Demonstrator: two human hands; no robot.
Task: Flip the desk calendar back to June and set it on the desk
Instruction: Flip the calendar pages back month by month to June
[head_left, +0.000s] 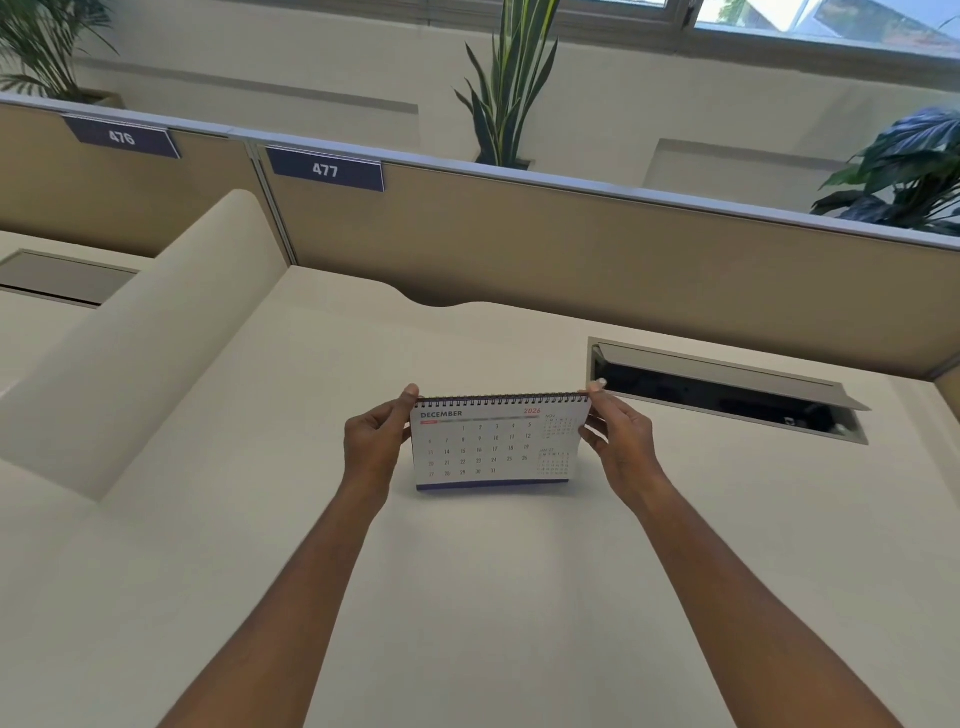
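The desk calendar (496, 447) showed December, so reaching June would likely take six leaves turned back over the spiral, one hand steadying the frame. The left hand (374, 441) pinched its top corner at 9 o'clock and the right hand (621, 441) the corner at 3 o'clock. The calendar stood upright mid-surface (467, 597); whether it touched down was unclear.

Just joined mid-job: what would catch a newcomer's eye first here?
The calendar, showing December, stands out at centre, its top corners pinched by the left hand and right hand against the pale desk. Right of it an open hatch gapes dark in the desk; behind, a partition tag reads 477.
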